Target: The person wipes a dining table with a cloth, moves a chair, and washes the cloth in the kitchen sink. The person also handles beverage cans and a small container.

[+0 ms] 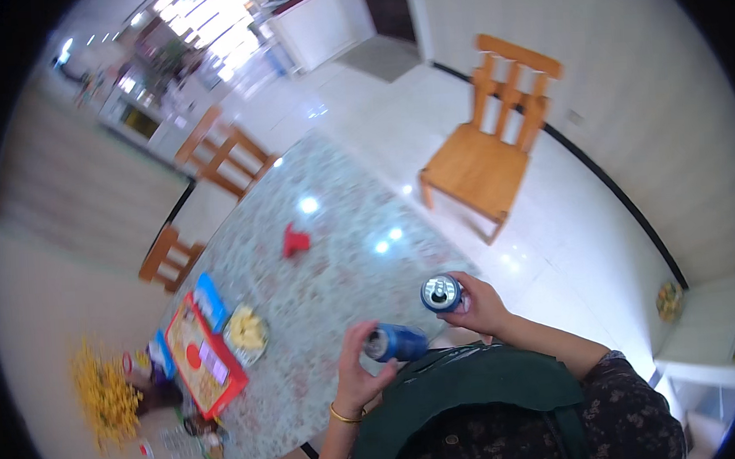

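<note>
My right hand (479, 303) grips a blue drink can (441, 293) from its side; the can is upright, and the mouth in its silver lid is open. A second blue can (401, 342) lies tilted in my left hand (362, 365), its end turned to the left and blurred. Fingers and thumb of the left hand curve around that end. A gold bracelet (346, 415) circles my left wrist. Both cans are held in front of my dark green apron (471, 384), near the edge of the stone-patterned table (345, 275).
A small red object (295, 241) lies on the table. On the left are a red-edged box (229, 389), a plate of pale yellow food (246, 328), a blue packet (210, 303), yellow flowers (103, 394) and a clear bottle (177, 444). A wooden chair (480, 166) stands beyond the right edge.
</note>
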A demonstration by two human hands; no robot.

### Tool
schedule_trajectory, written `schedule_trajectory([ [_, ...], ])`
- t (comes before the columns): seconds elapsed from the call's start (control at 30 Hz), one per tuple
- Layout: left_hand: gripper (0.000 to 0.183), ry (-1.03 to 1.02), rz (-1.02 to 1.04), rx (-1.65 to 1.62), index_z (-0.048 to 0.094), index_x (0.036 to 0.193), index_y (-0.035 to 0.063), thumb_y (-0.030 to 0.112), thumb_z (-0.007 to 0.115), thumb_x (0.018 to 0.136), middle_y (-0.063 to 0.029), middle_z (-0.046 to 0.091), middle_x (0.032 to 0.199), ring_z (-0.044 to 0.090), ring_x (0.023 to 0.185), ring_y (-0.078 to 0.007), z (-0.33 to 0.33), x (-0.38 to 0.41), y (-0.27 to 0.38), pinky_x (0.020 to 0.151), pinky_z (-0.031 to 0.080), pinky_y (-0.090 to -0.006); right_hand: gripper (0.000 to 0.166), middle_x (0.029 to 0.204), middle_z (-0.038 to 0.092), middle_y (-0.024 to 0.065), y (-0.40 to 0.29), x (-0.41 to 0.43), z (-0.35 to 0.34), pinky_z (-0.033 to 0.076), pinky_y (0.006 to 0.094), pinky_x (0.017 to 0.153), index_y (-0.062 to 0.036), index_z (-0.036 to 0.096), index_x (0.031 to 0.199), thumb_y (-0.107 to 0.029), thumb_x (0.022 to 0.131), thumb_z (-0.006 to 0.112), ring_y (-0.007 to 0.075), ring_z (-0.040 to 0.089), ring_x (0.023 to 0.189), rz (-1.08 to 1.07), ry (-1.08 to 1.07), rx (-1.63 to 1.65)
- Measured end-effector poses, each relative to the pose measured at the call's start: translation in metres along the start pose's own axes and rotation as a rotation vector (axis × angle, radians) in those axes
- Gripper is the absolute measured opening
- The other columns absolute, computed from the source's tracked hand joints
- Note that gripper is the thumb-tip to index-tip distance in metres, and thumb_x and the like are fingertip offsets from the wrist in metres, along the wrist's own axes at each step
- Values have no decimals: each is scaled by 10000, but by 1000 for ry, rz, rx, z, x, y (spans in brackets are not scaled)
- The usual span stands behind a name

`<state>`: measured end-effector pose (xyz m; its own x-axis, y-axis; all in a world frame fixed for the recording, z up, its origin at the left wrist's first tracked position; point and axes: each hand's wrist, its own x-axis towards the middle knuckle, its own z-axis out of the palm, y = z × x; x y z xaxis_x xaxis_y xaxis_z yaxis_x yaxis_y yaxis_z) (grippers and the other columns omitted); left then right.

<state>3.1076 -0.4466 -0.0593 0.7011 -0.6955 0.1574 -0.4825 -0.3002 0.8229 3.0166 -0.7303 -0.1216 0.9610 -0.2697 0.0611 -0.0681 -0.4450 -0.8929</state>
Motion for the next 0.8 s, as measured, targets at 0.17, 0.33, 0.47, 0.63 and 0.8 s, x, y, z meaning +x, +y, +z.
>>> schedule_trajectory([
  [0.17, 772, -518, -24, -669, 448, 1439, 42, 180, 793, 762, -114, 499, 1399, 494, 1299, -231, 132, 117, 104, 1105, 393, -373, 685, 1104, 700, 154, 20, -64, -139, 560, 398, 866, -99, 580, 1282, -307, 701, 880, 331, 694, 1008, 203, 300, -2],
  [0.33, 864, -929, -170, -859, 360, 1492, 53, 254, 815, 786, -100, 491, 1390, 482, 1302, -205, 239, 176, 151, 1116, 382, -361, 656, 1084, 697, 203, 38, -126, -209, 555, 416, 871, -48, 567, 1265, -247, 724, 880, 371, 694, 1010, 383, 689, -9],
  [0.47, 922, -1170, -209, -714, 347, 1490, 27, 318, 865, 784, -138, 489, 1430, 480, 1325, -225, 313, 201, 180, 1123, 393, -402, 636, 1074, 703, 192, 59, -156, -247, 566, 388, 808, -26, 559, 1264, -223, 749, 877, 319, 724, 945, 519, 944, 46],
  [0.63, 870, -1325, -269, -714, 352, 1472, 19, 271, 860, 812, -143, 489, 1440, 493, 1329, -238, 388, 262, 212, 1132, 397, -410, 594, 1016, 724, 151, 90, -154, -317, 571, 363, 759, -14, 566, 1227, -217, 759, 870, 252, 731, 875, 572, 1115, 23],
  [0.8, 878, -1071, -139, -818, 376, 1463, 11, 192, 887, 772, -128, 553, 1373, 526, 1306, -237, 445, 369, 216, 1127, 410, -418, 524, 995, 721, 149, 144, -100, -415, 561, 368, 797, -10, 581, 1150, -191, 751, 867, 236, 717, 907, 521, 1068, 52],
])
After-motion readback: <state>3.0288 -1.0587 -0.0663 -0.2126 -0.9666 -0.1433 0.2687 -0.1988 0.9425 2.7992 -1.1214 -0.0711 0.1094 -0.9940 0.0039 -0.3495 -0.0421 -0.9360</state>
